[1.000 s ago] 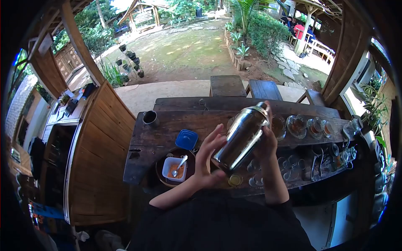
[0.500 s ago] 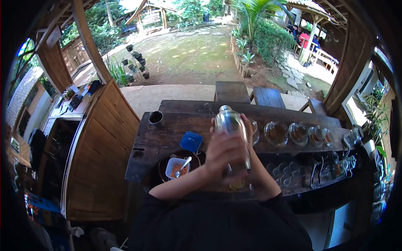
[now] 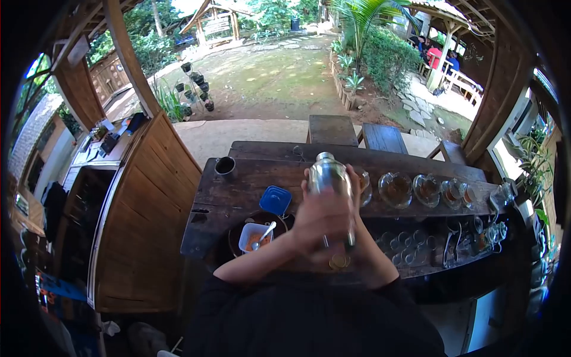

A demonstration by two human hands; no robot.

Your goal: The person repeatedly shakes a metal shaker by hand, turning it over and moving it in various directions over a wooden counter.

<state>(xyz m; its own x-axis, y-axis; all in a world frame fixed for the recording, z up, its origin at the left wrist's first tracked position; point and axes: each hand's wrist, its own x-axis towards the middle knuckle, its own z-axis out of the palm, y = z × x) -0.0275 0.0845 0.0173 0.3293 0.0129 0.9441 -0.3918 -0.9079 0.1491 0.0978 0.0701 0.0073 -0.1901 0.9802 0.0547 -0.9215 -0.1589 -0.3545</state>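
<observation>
A shiny metal cocktail shaker point(image 3: 329, 178) is held tilted in front of my chest, above the dark wooden counter. My left hand point(image 3: 321, 217) wraps across its near side, smeared by motion. Fingers of my right hand point(image 3: 358, 184) close around the shaker's right side, partly hidden behind it. To the left of my left forearm is a small white tub point(image 3: 242, 242) holding orange contents, with a spoon point(image 3: 265, 235) leaning in it. A blue lid point(image 3: 275, 200) lies just beyond the tub.
A dark mug point(image 3: 225, 167) stands at the counter's left end. Glass cups on saucers point(image 3: 395, 190) line the right side, with several small glasses point(image 3: 407, 243) on a lower shelf. Wooden stools point(image 3: 383, 140) stand beyond the counter. People sit far off at right.
The shaker and both hands have shifted slightly, with motion blur on the hands. My grip on the shaker stays. The whole view has drifted a little.
</observation>
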